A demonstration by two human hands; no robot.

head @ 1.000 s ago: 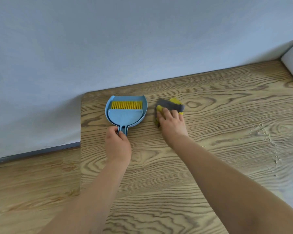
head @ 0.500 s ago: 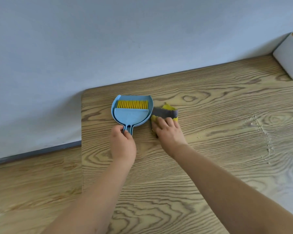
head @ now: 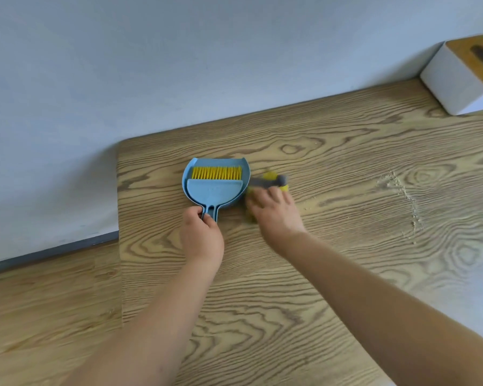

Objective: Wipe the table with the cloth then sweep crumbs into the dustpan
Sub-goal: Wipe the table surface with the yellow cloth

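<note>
At the frame's centre the left hand [head: 202, 235] curls around the handle of the blue dustpan [head: 215, 188], whose brush [head: 216, 173] lies inside, while the right hand [head: 273, 211] presses flat-fingered on the grey-yellow cloth [head: 271, 181] touching its right edge, crumbs [head: 405, 196] well right on the table [head: 318, 274], a white box [head: 460, 82] upper right.

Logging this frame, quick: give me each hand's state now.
Left hand: grips the dustpan handle.
Right hand: open, fingers pressing the cloth flat on the table.
</note>
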